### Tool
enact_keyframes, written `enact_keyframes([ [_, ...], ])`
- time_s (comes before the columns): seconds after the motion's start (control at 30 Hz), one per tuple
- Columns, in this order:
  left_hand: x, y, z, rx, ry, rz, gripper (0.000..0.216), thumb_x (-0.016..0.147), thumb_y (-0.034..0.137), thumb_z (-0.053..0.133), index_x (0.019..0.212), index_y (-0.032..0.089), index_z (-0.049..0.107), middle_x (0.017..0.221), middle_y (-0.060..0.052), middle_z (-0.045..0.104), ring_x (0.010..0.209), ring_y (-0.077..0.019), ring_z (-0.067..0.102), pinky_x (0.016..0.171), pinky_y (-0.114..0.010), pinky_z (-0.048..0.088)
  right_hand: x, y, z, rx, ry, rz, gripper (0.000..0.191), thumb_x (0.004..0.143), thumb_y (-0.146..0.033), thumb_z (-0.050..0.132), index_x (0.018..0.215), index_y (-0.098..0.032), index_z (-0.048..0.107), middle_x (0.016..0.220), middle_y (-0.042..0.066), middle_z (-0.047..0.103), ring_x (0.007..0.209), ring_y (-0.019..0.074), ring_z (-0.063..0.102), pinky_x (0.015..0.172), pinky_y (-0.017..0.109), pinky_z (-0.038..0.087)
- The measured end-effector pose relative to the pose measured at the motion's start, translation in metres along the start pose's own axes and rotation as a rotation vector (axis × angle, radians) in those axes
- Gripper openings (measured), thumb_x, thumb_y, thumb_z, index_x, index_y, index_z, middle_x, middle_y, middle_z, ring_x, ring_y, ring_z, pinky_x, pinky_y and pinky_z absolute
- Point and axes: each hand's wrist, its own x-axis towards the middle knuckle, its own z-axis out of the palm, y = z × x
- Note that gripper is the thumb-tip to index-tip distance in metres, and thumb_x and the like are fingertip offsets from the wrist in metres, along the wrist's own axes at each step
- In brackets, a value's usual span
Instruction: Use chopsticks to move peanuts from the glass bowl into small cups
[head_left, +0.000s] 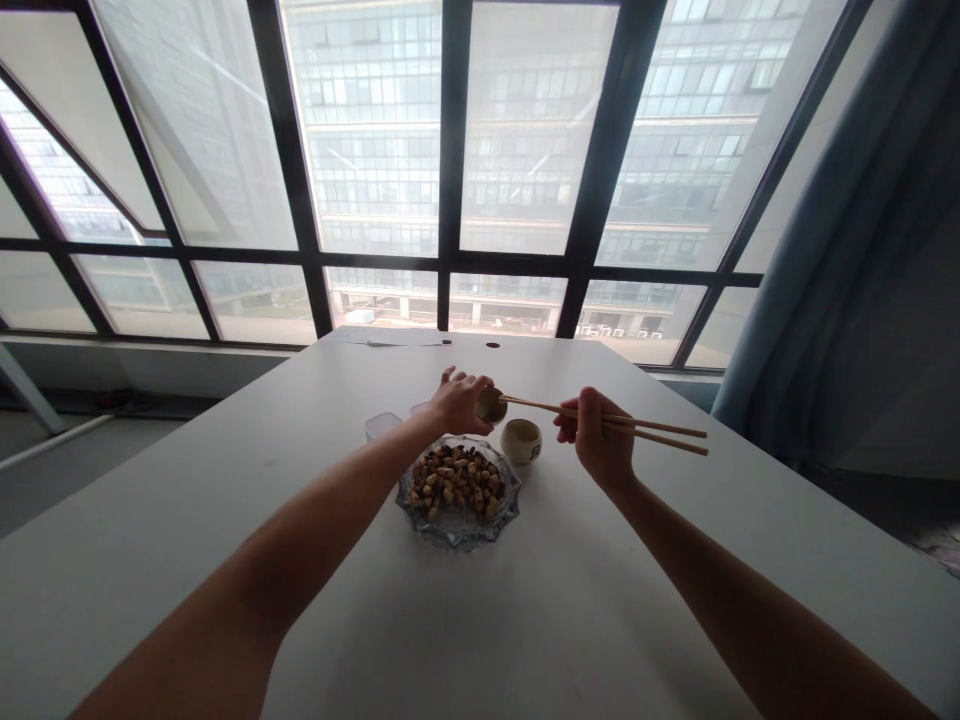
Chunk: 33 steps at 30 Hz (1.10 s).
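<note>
A wide window with dark frames (450, 150) fills the background, and before it stands a white table (225, 520) with blue curtain (862, 250) hanging at the right.

Near the table's middle sits a glass bowl (459, 527) with a scalloped rim, full of peanuts (457, 480). Just beyond the glass bowl the left hand (459, 402) holds a small brown cup (491, 404), fingers closed round it and lifted clear of the table. To the right of the glass bowl the right hand (596, 435) is closed on a pair of chopsticks (637, 425), whose tips reach to the mouth of the brown cup — whether a peanut is pinched between them cannot be told at this size. A small pale cup (521, 441) stands on the table just beside the glass bowl, at its far right edge and below the chopsticks. A clear plastic cup (382, 427) stands beyond the glass bowl to the left.

The risks, as I judge them: the chopsticks are held far back, so the tips have little force, and a round peanut could slip and roll off across the table. The brown cup is held in the air at a tilt — a nudge from the tips could tip out whatever is in it. The right hand also passes close over the pale cup and could knock it.
</note>
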Motion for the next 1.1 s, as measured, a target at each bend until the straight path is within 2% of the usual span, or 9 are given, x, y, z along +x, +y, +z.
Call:
enact_keyframes([
  [0.17,-0.001,0.009,-0.007,-0.043,-0.07,-0.028,0.072,0.062,0.061,0.068,0.121,0.022,0.054,0.111,-0.008,0.069,0.114,-0.0317,0.058,0.115,-0.053,0.021,-0.004,0.01,0.005,-0.03,-0.205,-0.025,0.045,0.089,-0.06,0.06,0.076,-0.018,0.066,0.06,0.003,0.068,0.047,0.0136,0.061,0.047,0.026,0.05],
  [0.37,0.007,0.015,-0.011,-0.036,-0.328,-0.225,0.072,0.066,0.064,0.065,0.12,0.018,0.055,0.108,-0.01,0.07,0.109,-0.0311,0.062,0.115,-0.054,0.022,0.006,-0.011,0.001,0.02,-0.154,0.07,0.061,0.085,-0.074,0.052,0.064,-0.018,0.064,0.045,0.002,0.061,0.037,0.0114,0.054,0.037,0.022,0.043],
  [0.57,0.012,0.014,-0.008,-0.023,-0.486,-0.293,0.073,0.065,0.065,0.066,0.121,0.019,0.057,0.111,-0.012,0.071,0.111,-0.0329,0.063,0.116,-0.056,0.018,0.001,-0.031,0.002,-0.033,-0.729,0.361,0.067,0.075,-0.079,0.057,0.054,-0.016,0.06,0.036,0.0,0.056,0.027,0.0083,0.047,0.029,0.017,0.034],
  [0.63,0.012,0.013,-0.009,-0.034,-0.506,-0.305,0.072,0.065,0.066,0.064,0.12,0.02,0.059,0.112,-0.013,0.071,0.111,-0.0336,0.063,0.116,-0.057,0.019,-0.005,-0.031,0.007,-0.031,-0.794,0.376,0.063,0.076,-0.076,0.059,0.056,-0.016,0.06,0.038,0.0,0.058,0.028,0.0082,0.048,0.029,0.016,0.036],
  [0.73,0.011,0.01,-0.012,-0.075,-0.507,-0.289,0.071,0.068,0.069,0.061,0.123,0.023,0.059,0.115,-0.013,0.071,0.115,-0.0345,0.061,0.116,-0.06,0.016,-0.012,-0.027,0.014,-0.01,-0.772,0.34,0.059,0.076,-0.073,0.062,0.059,-0.016,0.06,0.041,-0.001,0.059,0.031,0.009,0.052,0.032,0.017,0.039],
  [0.83,0.002,0.004,-0.02,-0.093,-0.416,-0.26,0.069,0.075,0.07,0.057,0.126,0.024,0.058,0.115,-0.011,0.072,0.121,-0.0346,0.058,0.116,-0.064,0.011,-0.016,-0.021,0.018,0.001,-0.696,0.298,0.058,0.077,-0.073,0.062,0.062,-0.016,0.061,0.043,-0.001,0.061,0.034,0.01,0.055,0.034,0.018,0.041],
  [0.93,-0.02,-0.007,-0.031,-0.08,-0.208,-0.203,0.06,0.084,0.068,0.05,0.124,0.024,0.059,0.116,-0.01,0.071,0.122,-0.0318,0.057,0.116,-0.062,0.012,-0.015,-0.016,0.018,0.009,-0.62,0.286,0.057,0.076,-0.072,0.063,0.064,-0.016,0.063,0.045,0.0,0.062,0.035,0.0109,0.056,0.035,0.019,0.043],
  [1.03,-0.053,-0.023,-0.043,-0.076,0.046,-0.19,0.052,0.091,0.062,0.043,0.113,0.021,0.064,0.114,-0.01,0.072,0.112,-0.0284,0.063,0.114,-0.055,0.026,-0.012,-0.015,0.017,0.022,-0.546,0.29,0.059,0.073,-0.074,0.064,0.063,-0.017,0.063,0.045,0.001,0.063,0.036,0.0119,0.057,0.035,0.02,0.045],
  [1.1,-0.077,-0.036,-0.048,-0.092,0.197,-0.205,0.049,0.093,0.06,0.042,0.107,0.019,0.065,0.108,-0.01,0.072,0.102,-0.0265,0.065,0.104,-0.049,0.039,-0.009,-0.016,0.016,0.021,-0.506,0.289,0.061,0.071,-0.077,0.064,0.063,-0.017,0.063,0.044,0.002,0.063,0.035,0.0122,0.056,0.034,0.021,0.044],
])
